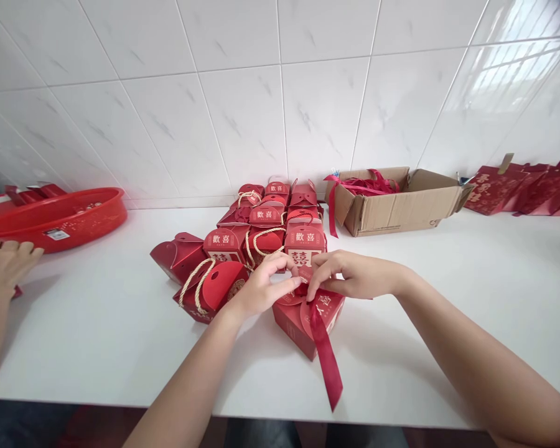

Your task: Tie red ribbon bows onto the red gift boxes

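A red gift box (303, 326) sits on the white table (98, 336) right in front of me. My left hand (261, 287) and my right hand (350, 274) meet above its top, both pinching a red ribbon (327, 354) at the box's closure. The ribbon's loose end hangs down over the front of the box toward the table edge. Just left of my left hand lies a tipped red box with a cream rope handle (205, 289).
Several finished red boxes (268, 218) stand in a cluster behind. A cardboard carton (401, 202) with red ribbons sits back right, flat red boxes (522, 186) lie far right, a red tray (51, 218) at left. Another person's hand (4, 264) rests at the left edge.
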Available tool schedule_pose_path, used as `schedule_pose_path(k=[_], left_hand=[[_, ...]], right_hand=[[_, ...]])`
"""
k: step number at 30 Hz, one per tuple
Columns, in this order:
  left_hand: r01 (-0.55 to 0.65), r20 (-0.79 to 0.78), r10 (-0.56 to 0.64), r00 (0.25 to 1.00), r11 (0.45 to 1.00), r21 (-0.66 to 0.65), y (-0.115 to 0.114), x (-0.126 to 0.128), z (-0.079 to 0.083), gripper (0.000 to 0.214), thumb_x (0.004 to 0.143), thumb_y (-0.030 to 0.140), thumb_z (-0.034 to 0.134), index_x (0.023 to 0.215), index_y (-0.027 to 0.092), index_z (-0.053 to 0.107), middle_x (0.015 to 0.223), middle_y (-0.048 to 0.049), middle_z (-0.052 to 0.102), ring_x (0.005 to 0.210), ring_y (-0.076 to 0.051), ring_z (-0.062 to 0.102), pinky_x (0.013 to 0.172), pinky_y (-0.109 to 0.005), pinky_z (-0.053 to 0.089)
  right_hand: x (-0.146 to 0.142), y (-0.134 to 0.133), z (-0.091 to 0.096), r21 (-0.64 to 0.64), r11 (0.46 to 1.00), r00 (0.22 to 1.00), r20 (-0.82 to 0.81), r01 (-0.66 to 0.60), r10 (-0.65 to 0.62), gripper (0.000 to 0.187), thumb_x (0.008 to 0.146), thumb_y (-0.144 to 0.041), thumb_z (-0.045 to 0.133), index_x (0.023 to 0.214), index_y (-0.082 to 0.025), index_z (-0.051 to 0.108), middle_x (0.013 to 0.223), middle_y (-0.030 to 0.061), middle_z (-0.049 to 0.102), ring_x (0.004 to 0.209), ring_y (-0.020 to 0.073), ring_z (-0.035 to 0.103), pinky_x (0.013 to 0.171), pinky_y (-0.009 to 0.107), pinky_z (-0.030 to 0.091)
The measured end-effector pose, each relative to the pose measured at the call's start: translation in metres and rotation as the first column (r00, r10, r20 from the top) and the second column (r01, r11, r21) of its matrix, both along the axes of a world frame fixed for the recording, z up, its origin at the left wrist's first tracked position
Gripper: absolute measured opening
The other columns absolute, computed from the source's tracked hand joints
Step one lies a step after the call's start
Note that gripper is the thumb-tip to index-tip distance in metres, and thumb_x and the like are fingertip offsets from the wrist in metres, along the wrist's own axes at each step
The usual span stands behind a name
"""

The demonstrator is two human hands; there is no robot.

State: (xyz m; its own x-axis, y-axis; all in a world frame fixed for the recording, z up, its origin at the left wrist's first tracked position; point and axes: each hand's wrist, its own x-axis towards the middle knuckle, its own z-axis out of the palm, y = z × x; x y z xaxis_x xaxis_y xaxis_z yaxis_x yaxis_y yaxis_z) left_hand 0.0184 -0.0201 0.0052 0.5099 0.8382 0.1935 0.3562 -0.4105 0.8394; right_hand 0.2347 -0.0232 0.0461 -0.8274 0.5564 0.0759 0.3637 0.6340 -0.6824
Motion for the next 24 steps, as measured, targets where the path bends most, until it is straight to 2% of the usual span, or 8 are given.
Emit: schedule_pose_path(k=[5,11,18,24], left_hand=[[0.045,-0.026,-0.044,0.999,0.998,0.038,0.000,0.002,0.002,0.009,0.076,0.023,0.062,0.073,0.018,0.056,0.101,-0.0045,0.052,0.104,-0.020,0.051,0.099,-0.037,0.037],[0.094,-0.076,-0.090,0.993,0.994,0.059,0.001,0.001,0.005,0.003,0.077,0.022,0.062,0.079,0.020,0.061,0.112,-0.0067,0.050,0.117,-0.022,0.046,0.106,-0.040,0.032],[0.071,-0.147,-0.052,0.988,0.990,0.124,0.003,-0.002,0.005,0.009,0.079,0.027,0.060,0.076,0.020,0.054,0.117,-0.0086,0.050,0.121,-0.026,0.043,0.105,-0.046,0.035],[0.073,-0.230,-0.034,0.973,0.983,0.165,0.007,-0.004,0.003,0.010,0.082,0.031,0.056,0.087,0.022,0.057,0.121,-0.0097,0.049,0.123,-0.029,0.041,0.103,-0.049,0.038]], right_hand=[[0.000,0.001,-0.001,-0.025,0.999,0.999,-0.047,-0.024,0.023,0.034,0.086,-0.005,0.044,0.095,-0.018,0.074,0.095,0.0049,0.060,0.082,0.0105,0.054,0.074,0.022,0.043],[0.000,0.005,-0.005,-0.024,0.999,0.998,-0.053,-0.036,0.035,0.032,0.087,-0.008,0.045,0.095,-0.017,0.074,0.095,0.0048,0.062,0.083,0.0108,0.054,0.075,0.022,0.043],[0.001,0.011,-0.005,0.006,0.998,0.996,-0.057,-0.069,0.069,0.035,0.084,-0.003,0.043,0.094,-0.017,0.073,0.100,0.0041,0.064,0.088,0.0112,0.054,0.079,0.021,0.043],[0.001,0.014,-0.004,0.008,0.996,0.995,-0.054,-0.088,0.089,0.037,0.080,0.002,0.044,0.091,-0.016,0.074,0.094,0.0025,0.066,0.086,0.0108,0.053,0.075,0.019,0.042]])
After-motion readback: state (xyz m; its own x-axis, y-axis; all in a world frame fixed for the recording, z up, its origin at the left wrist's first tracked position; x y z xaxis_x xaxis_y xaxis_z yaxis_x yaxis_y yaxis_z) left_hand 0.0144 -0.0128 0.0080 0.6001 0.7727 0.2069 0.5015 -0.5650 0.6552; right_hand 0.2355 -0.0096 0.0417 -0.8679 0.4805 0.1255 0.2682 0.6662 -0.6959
